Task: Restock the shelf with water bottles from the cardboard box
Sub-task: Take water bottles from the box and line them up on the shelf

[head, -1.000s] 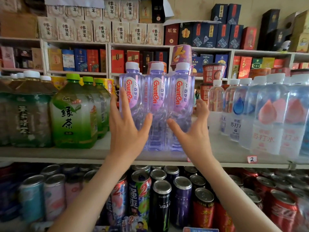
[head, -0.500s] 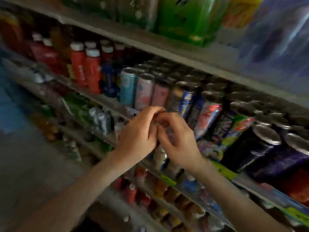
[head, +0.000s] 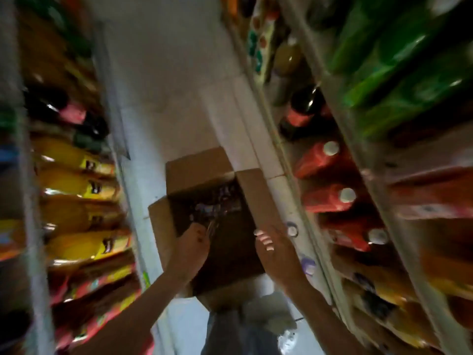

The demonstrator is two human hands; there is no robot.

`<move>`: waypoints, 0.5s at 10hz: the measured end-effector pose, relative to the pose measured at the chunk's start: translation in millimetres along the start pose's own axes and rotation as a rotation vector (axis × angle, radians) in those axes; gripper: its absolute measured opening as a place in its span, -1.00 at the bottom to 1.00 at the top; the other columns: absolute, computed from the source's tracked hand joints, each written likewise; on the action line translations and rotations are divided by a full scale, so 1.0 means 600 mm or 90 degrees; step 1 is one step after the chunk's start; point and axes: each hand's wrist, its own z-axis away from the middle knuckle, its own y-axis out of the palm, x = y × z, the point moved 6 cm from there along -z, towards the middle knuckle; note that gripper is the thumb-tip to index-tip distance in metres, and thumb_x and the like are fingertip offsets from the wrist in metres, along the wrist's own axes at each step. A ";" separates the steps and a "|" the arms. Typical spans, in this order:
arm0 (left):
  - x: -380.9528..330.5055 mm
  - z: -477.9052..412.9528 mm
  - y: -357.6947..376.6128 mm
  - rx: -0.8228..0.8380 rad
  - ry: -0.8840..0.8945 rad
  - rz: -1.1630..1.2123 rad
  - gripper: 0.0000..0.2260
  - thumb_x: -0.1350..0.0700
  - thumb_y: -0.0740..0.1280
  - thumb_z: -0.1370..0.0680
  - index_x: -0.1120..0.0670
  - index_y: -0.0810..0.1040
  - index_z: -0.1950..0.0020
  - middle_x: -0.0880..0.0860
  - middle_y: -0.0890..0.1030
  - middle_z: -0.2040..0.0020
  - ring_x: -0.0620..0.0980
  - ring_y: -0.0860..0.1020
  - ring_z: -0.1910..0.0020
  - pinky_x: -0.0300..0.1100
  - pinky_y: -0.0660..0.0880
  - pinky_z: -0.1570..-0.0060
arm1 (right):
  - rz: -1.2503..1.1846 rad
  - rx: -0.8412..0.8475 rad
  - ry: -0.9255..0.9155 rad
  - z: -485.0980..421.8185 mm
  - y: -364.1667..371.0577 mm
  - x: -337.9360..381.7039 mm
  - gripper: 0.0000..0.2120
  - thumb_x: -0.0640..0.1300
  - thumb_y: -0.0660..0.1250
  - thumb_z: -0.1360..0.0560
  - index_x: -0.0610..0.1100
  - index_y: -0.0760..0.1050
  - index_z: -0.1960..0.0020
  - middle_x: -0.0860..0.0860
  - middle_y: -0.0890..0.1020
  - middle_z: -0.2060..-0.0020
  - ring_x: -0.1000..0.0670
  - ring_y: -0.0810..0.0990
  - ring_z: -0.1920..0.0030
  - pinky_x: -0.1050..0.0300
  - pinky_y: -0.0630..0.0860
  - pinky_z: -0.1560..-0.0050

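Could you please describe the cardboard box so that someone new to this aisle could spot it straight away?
Look down the pale floor between the two stocked shelf runs. The cardboard box sits there, flaps folded open, with the left hand and right hand over its dark opening. It is the only plain brown thing among colourful bottles.

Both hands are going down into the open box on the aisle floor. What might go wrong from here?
1. The view is motion-blurred and the cardboard box is dark inside, so the left hand may misjudge its grab on a bottle.
2. The right hand is beside the upright right flap and may snag or fold it.
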 end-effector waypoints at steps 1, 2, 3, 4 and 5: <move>0.149 -0.099 0.119 0.019 -0.080 -0.018 -0.85 0.20 0.24 -0.55 0.20 0.46 -0.10 0.17 0.57 -0.01 0.19 0.55 -0.05 -0.05 0.45 0.02 | -0.073 0.043 0.115 -0.067 0.191 -0.156 -0.78 -0.28 0.22 -0.56 0.04 0.45 0.04 0.02 0.57 0.15 0.14 0.56 0.18 0.39 0.46 0.07; 0.242 -0.199 0.227 0.047 -0.153 -0.039 -0.70 0.17 0.28 -0.54 0.23 0.39 -0.25 0.21 0.50 -0.18 0.19 0.49 -0.16 -0.06 0.42 -0.07 | -0.151 0.060 0.144 -0.117 0.282 -0.213 -0.77 -0.28 0.28 -0.53 -0.03 0.51 -0.11 0.03 0.61 0.04 0.01 0.59 0.03 0.08 0.52 -0.10; 0.306 -0.308 0.320 0.046 -0.192 -0.030 -0.57 0.10 0.28 -0.53 0.21 0.34 -0.36 0.24 0.44 -0.28 0.22 0.45 -0.24 0.00 0.41 -0.17 | -0.181 0.088 0.154 -0.168 0.355 -0.260 -0.82 -0.25 0.25 -0.55 -0.09 0.49 -0.12 0.08 0.58 0.09 0.11 0.55 0.08 0.43 0.45 0.09; 0.353 -0.396 0.377 0.019 -0.196 -0.074 -0.60 0.08 0.27 -0.52 0.17 0.39 -0.34 0.24 0.46 -0.28 0.22 0.48 -0.22 0.00 0.44 -0.15 | -0.201 0.114 0.150 -0.201 0.396 -0.292 -0.84 -0.22 0.25 -0.55 0.03 0.46 -0.04 0.21 0.52 0.14 0.29 0.49 0.14 0.59 0.38 0.22; 0.380 -0.436 0.404 0.017 -0.244 -0.107 -0.63 0.13 0.29 -0.54 0.20 0.40 -0.32 0.24 0.46 -0.29 0.22 0.47 -0.25 0.01 0.43 -0.18 | -0.218 0.128 0.187 -0.211 0.420 -0.326 -0.86 -0.19 0.24 -0.56 0.03 0.46 -0.04 0.19 0.52 0.13 0.25 0.49 0.13 0.60 0.36 0.31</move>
